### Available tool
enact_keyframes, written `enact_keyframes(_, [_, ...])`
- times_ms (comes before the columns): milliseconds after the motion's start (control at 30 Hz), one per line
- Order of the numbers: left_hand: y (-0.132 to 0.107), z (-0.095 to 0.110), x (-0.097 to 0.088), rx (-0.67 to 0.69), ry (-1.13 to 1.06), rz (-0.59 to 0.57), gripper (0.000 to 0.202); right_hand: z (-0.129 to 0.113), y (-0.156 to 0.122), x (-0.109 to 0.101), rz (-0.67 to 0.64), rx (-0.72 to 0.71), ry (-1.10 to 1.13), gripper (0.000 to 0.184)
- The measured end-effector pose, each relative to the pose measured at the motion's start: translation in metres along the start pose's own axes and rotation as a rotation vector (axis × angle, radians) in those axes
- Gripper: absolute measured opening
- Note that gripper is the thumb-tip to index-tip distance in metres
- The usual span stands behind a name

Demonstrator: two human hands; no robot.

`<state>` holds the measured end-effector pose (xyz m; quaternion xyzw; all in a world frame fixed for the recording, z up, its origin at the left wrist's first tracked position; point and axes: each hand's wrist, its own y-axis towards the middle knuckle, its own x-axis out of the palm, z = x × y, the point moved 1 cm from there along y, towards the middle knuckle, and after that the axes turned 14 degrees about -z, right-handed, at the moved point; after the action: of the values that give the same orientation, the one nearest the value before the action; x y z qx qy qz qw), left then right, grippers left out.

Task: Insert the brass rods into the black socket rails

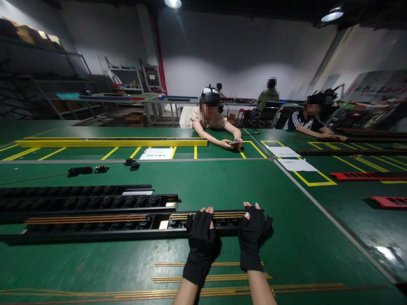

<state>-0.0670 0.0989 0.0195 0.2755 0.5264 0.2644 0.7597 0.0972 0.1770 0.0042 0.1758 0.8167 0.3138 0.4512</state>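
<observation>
A long black rail (pixel 104 235) with a row of black blocks inside lies across the green table in front of me. Thin brass rods (pixel 227 214) run along its right section. My left hand (pixel 201 237), in a black fingerless glove, is closed over the rods, fingertips at the far side and thumb nearer. At the rail's right end, my right hand (pixel 255 233), gloved alike, has its thumb and fingers closed about the rod ends. The palms hide part of the rail. Copper-coloured rods (pixel 85 219) lie along the rail's left section.
More brass rods (pixel 225 278) lie on the table near my wrists. Behind the rail are similar black rails (pixel 95 203) and small black parts (pixel 101 169). A yellow rail (pixel 111 143) lies farther back. Opposite, a person (pixel 210 114) leans on the table; red rails (pixel 369 176) are at right.
</observation>
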Motion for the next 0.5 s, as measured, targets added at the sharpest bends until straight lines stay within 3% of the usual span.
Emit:
enact_keyframes(133, [0.002,0.001,-0.003,0.006,0.018,0.011,0.043,0.003,0.003,0.000,0.026,-0.057,0.031,0.044])
enact_keyframes(300, [0.003,0.002,-0.004,0.017,0.033,0.012,0.044,0.007,0.003,-0.004,0.008,0.085,0.073,0.045])
enact_keyframes(500, [0.001,0.002,-0.002,0.002,0.007,-0.001,0.046,0.007,0.008,-0.014,-0.044,0.066,0.071,0.043])
